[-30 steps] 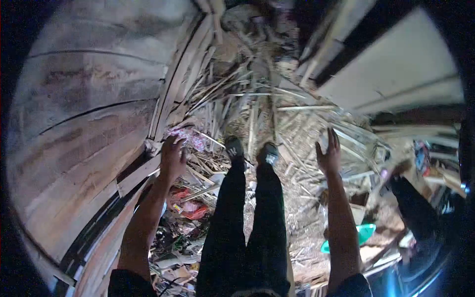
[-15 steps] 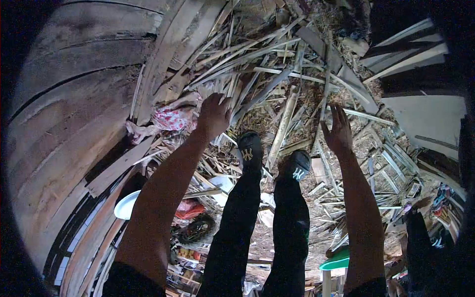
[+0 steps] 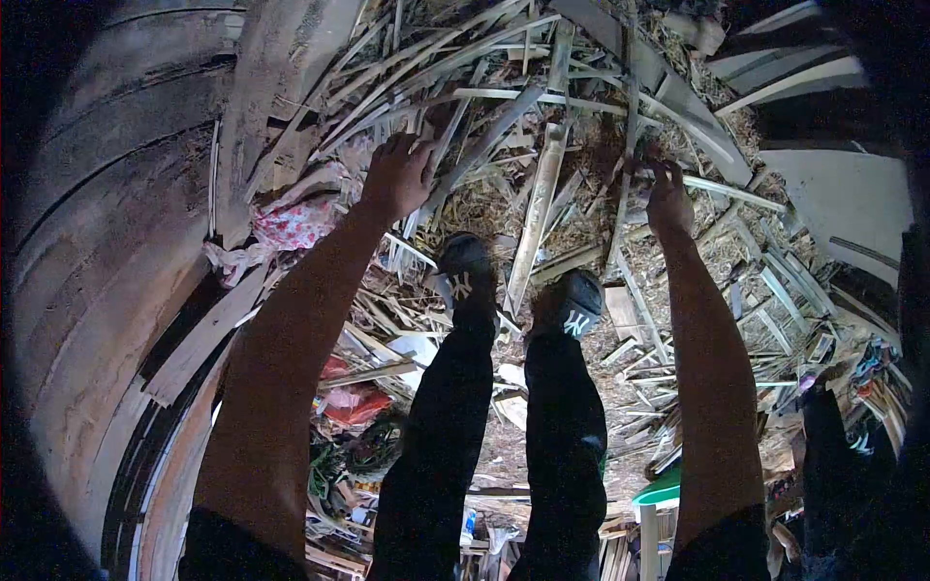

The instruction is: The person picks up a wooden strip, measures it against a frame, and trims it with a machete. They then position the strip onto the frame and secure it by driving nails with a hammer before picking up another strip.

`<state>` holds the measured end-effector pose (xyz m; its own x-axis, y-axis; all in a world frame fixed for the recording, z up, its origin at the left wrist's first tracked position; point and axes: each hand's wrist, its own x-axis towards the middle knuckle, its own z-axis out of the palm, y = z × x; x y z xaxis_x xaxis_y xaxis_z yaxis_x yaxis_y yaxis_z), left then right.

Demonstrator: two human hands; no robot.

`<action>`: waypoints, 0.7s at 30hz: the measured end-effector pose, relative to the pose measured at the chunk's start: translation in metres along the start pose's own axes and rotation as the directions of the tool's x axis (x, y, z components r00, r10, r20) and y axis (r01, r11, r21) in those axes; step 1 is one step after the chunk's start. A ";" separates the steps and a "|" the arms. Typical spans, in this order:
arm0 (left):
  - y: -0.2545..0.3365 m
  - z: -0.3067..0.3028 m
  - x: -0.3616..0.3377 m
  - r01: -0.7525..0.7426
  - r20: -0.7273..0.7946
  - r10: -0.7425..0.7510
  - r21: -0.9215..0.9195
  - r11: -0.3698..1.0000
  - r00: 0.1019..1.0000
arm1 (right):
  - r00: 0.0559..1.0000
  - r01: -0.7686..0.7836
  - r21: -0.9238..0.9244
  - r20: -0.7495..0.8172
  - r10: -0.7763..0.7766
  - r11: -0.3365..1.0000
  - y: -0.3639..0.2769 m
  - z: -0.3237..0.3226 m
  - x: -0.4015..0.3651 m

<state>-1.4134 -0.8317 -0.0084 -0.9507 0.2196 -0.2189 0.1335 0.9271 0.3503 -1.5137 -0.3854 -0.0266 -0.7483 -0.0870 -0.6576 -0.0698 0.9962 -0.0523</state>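
My left hand reaches over the jumbled wood strips at the upper left. Its fingers are bent but apart, and I see nothing held in them. To the right, my right hand has its fingers curled at a long thin wooden strip that runs up through the pile. A pale strip extends rightward from beside that hand. Between my hands a thick round-edged stick lies lengthwise. Left of my left hand is a crumpled cloth with a red and white pattern.
My dark shoes stand among scraps and shavings. Wide planks line the left side. A pale board is on the right, and a green-topped stand is at the lower right. Red plastic lies by my left leg.
Both hands have reached farther forward, the left also shifting slightly left. My right hand's fingers, stretched out before, are now curled at the strip. The view has shifted.
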 end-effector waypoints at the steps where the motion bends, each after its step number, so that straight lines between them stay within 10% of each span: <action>1: 0.002 0.004 -0.002 0.020 0.015 -0.020 -0.009 1.000 1.000 | 0.995 0.012 0.037 -0.100 -0.008 0.999 0.003 0.006 -0.003; 4: 0.012 0.010 -0.008 0.044 0.072 -0.042 -0.022 0.999 0.996 | 0.918 0.191 0.045 -0.362 -0.162 0.980 0.018 0.023 0.006; 5: 0.016 0.011 -0.010 0.031 0.084 -0.027 -0.049 0.998 0.996 | 0.980 0.081 0.121 -0.189 -0.057 0.989 0.026 0.023 0.006; 10: 0.040 0.011 -0.014 0.032 0.023 -0.030 -0.096 0.995 0.999 | 0.944 0.089 0.248 -0.329 -0.003 0.965 0.018 0.003 -0.018; 12: 0.054 0.001 -0.008 0.102 0.121 -0.082 -0.168 0.980 0.989 | 0.732 0.274 0.093 -0.666 -0.144 0.957 0.014 -0.005 -0.032; 14: 0.069 -0.008 -0.002 0.037 0.116 -0.020 -0.153 0.988 0.993 | 0.815 0.219 0.481 -0.568 0.112 0.849 -0.008 -0.043 -0.069; 18: 0.088 -0.027 0.025 0.049 0.132 -0.006 -0.331 0.942 0.991 | 0.686 0.293 0.485 -0.707 0.173 0.824 -0.026 -0.075 -0.127; 19: 0.092 -0.030 0.033 0.042 0.128 0.000 -0.327 0.944 0.992 | 0.743 0.264 0.756 -0.555 0.373 0.599 -0.032 -0.068 -0.136; 21: 0.096 -0.034 0.053 0.268 0.309 -0.153 -0.377 0.887 0.939 | 0.704 0.232 0.747 -0.571 0.422 0.624 -0.039 -0.065 -0.158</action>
<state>-1.4604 -0.7419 0.0449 -0.8264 0.1585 -0.5403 -0.2421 0.7663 0.5952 -1.4358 -0.4111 0.1279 -0.9331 0.3553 -0.0559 0.2755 0.6062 -0.7461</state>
